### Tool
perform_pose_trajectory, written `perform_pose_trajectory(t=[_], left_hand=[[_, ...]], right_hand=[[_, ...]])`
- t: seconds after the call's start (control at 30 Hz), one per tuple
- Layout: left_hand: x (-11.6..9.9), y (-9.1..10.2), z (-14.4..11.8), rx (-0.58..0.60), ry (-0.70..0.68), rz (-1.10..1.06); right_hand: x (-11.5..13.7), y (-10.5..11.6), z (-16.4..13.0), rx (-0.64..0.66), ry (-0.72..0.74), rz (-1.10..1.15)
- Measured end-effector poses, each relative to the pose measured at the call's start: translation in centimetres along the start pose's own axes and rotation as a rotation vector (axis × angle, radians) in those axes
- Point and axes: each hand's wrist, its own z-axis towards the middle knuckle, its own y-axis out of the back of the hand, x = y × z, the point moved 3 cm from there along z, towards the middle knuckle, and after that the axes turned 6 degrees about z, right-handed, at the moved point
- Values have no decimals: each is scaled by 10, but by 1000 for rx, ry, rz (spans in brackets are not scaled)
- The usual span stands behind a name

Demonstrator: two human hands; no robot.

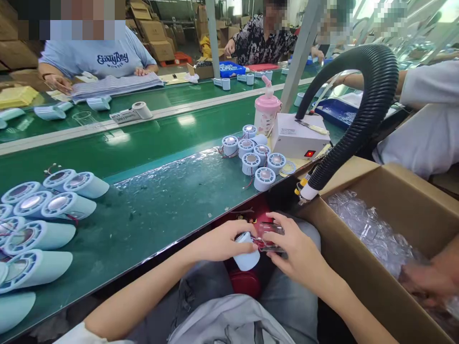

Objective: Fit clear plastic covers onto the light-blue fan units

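While light-blue plastic cylinders [68, 205] fill left end of green desk [161, 205], handling looks midway

Left hand [225, 241]: fingers pinching light-blue plastic piece [247, 261], below desk's front edge. Right hand [296, 251]: fingers half-curled, gripping clear plastic cup [270, 229]. Joined or not, can't tell.

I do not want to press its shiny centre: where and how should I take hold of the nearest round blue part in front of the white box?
Probably pinch the round blue part by its outer side wall, from your near side: it stands face up, with other blue parts close behind it.
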Motion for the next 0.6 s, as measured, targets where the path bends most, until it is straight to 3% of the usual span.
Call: perform_pose_trajectory(t=[0.07,0.17,0.37,0.47,0.6], left_hand=[[-7,3,-2,-118,-109,200],[-6,3,-5,-197,-169,198],[12,-4,-1,-269,-282,207],[16,-8,1,-236,-328,194],[15,-16,1,-107,-269,-35]], right_hand=[[-4,2,-3,41,-73,148],[-2,6,-5,72,-165,399],[-3,8,-4,-75,-305,714],[-13,5,-6,-169,-409,907],[-22,3,-8,-211,-539,1167]])
